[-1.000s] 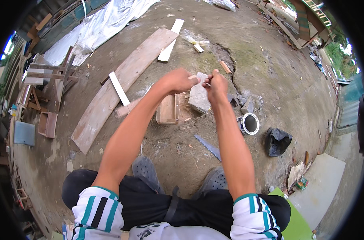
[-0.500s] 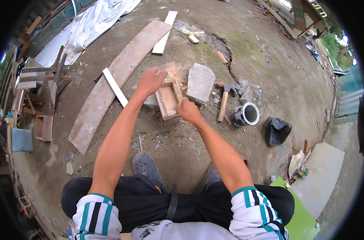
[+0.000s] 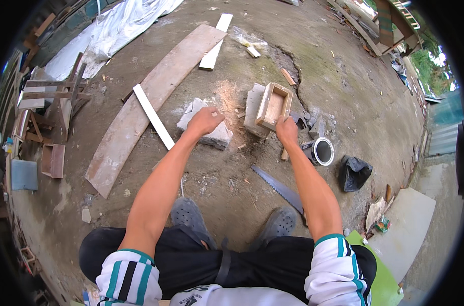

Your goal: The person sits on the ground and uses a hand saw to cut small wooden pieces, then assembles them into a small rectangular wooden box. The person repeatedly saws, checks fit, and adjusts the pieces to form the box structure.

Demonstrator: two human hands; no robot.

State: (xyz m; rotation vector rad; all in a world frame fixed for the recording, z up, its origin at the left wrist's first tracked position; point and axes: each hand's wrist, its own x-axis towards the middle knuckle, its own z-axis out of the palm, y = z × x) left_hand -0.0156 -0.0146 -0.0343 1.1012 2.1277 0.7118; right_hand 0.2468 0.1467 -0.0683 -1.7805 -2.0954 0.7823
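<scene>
My right hand [image 3: 287, 131] is closed on the near right corner of a small open-topped wooden box [image 3: 264, 105]. The box is over a flat grey stone block [image 3: 252, 104], and I cannot tell whether it rests on it. My left hand [image 3: 205, 121] is closed above another broken stone block [image 3: 221, 136]; a small light bit shows at its fingers, too small to name. Beyond my right wrist lies a hammer [image 3: 285, 154], mostly hidden. A handsaw [image 3: 278, 187] lies on the ground, partly under my right forearm.
Sawdust [image 3: 227, 97] lies between the stones. A long plank [image 3: 155, 86] and a white strip [image 3: 153, 116] are at the left. An open paint can [image 3: 323, 151] and a black plastic bag [image 3: 355, 172] stand at the right. A crack [image 3: 297, 76] runs across the ground.
The box has moved right in my right hand, from between the stones to over the right one. My left hand has let go of it and come nearer. The saw now shows.
</scene>
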